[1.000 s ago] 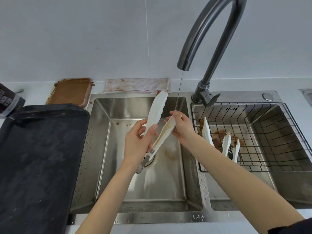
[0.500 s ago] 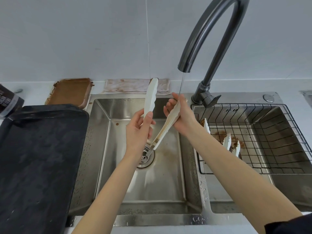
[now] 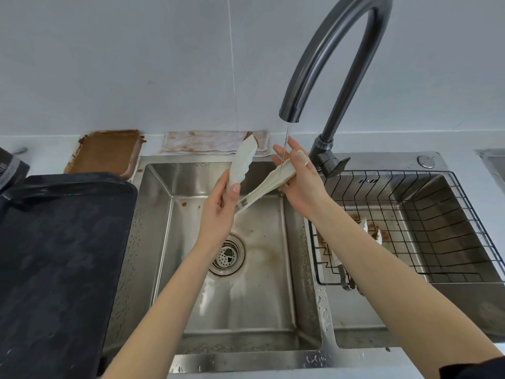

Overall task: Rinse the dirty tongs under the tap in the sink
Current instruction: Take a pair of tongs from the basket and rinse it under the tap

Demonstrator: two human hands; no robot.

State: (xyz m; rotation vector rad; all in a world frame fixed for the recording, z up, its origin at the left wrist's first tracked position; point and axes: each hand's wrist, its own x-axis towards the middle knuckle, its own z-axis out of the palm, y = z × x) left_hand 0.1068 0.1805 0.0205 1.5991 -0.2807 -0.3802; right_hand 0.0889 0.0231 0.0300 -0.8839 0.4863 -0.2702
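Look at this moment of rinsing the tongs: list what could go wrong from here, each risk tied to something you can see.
1. The stream from the tap is thin and strikes only the arm of the tongs by the right hand; the brown-tipped arm held by the left hand may stay dirty.
2. Wet tongs could slip into the sink.
3. Splashes may carry residue onto the cloth behind.

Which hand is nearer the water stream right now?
Right. The right hand is under the tap, with the stream falling onto its fingers and the tongs. The left hand is off to the stream's left.
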